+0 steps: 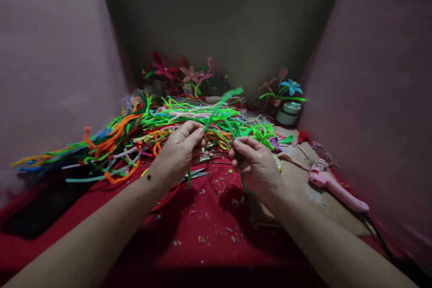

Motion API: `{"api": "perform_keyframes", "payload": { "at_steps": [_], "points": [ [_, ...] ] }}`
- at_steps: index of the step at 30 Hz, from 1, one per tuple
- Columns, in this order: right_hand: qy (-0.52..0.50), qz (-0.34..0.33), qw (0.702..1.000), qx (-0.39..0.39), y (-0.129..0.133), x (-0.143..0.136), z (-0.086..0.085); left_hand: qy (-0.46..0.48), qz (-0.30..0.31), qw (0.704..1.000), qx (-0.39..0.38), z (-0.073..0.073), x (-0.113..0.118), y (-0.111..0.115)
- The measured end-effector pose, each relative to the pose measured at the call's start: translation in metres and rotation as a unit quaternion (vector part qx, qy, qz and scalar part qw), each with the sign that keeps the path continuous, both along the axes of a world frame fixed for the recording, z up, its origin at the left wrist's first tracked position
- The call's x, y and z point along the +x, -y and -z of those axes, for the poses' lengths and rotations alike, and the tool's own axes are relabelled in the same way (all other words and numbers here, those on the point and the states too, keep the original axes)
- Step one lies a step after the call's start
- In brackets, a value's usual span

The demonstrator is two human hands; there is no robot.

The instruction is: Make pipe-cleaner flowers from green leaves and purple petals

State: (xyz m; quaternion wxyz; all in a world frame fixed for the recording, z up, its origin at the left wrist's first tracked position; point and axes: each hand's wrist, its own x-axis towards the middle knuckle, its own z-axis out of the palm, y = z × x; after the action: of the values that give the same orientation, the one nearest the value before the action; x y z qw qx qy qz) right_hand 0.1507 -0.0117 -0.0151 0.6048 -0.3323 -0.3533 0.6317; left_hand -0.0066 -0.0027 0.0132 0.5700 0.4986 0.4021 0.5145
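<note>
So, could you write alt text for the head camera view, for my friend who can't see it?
A person's left hand and right hand pinch green pipe cleaner above a red cloth littered with scraps. Behind lies a multicolored pipe-cleaner pile, with fuzzy flowers at the back; a pink glue gun rests on cardboard at right.

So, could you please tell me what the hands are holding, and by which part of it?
Green pipe cleaner: the left hand and right hand each pinch a strand partway along, though whether it's one piece I can't tell.
</note>
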Motion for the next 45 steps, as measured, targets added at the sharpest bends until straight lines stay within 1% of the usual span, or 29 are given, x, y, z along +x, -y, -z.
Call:
{"api": "perform_keyframes", "payload": {
  "at_steps": [2,4,8,10,12,14,16,18,21,26,29,32,36,39,41,43,45],
  "points": [
    [-0.026,0.041,0.999,0.019,-0.001,0.000,-0.001,0.022,-0.012,0.999,0.034,0.001,-0.001,-0.002],
    [-0.036,0.058,0.997,0.035,0.000,0.000,-0.003,0.042,-0.019,0.998,0.042,0.003,0.000,-0.004],
    [-0.026,0.093,0.991,0.097,0.008,-0.003,-0.007,0.075,-0.032,0.997,0.000,0.005,0.006,-0.004],
    [-0.007,0.100,0.987,0.129,0.011,-0.003,-0.007,0.070,-0.025,0.997,-0.025,0.006,0.008,-0.003],
    [0.037,0.074,0.988,0.134,0.012,-0.003,-0.005,0.043,0.005,0.998,-0.045,0.008,0.009,-0.002],
    [0.092,0.035,0.989,0.115,0.010,-0.004,-0.001,0.023,0.040,0.997,-0.057,0.011,0.009,0.000],
    [0.136,0.006,0.987,0.089,0.008,-0.004,0.002,0.016,0.065,0.996,-0.055,0.013,0.009,0.001],
    [0.154,-0.007,0.985,0.076,0.006,-0.004,0.004,0.009,0.083,0.995,-0.050,0.014,0.008,0.003],
    [0.148,-0.017,0.987,0.064,0.004,-0.005,0.005,-0.003,0.095,0.994,-0.047,0.012,0.007,0.003],
    [0.151,-0.029,0.986,0.062,0.005,-0.005,0.006,-0.009,0.091,0.995,-0.041,0.011,0.007,0.004],
    [0.148,-0.028,0.987,0.057,0.005,-0.006,0.006,-0.016,0.093,0.995,-0.026,0.012,0.007,0.003],
    [0.139,-0.029,0.987,0.068,0.006,-0.006,0.006,-0.012,0.103,0.995,-0.007,0.014,0.007,0.002],
    [0.110,-0.049,0.990,0.067,0.005,-0.006,0.006,-0.010,0.109,0.994,0.000,0.016,0.007,0.001],
    [0.097,-0.071,0.991,0.054,0.004,-0.005,0.007,-0.011,0.109,0.994,0.005,0.016,0.007,0.000],
    [0.093,-0.080,0.992,0.027,0.003,-0.005,0.006,-0.011,0.111,0.994,0.003,0.016,0.007,-0.001],
    [0.094,-0.082,0.992,0.002,0.004,-0.005,0.006,-0.016,0.114,0.993,-0.002,0.015,0.008,0.000],
    [0.099,-0.080,0.992,-0.007,0.004,-0.005,0.005,-0.027,0.114,0.993,0.000,0.015,0.007,0.000]
  ]
}}
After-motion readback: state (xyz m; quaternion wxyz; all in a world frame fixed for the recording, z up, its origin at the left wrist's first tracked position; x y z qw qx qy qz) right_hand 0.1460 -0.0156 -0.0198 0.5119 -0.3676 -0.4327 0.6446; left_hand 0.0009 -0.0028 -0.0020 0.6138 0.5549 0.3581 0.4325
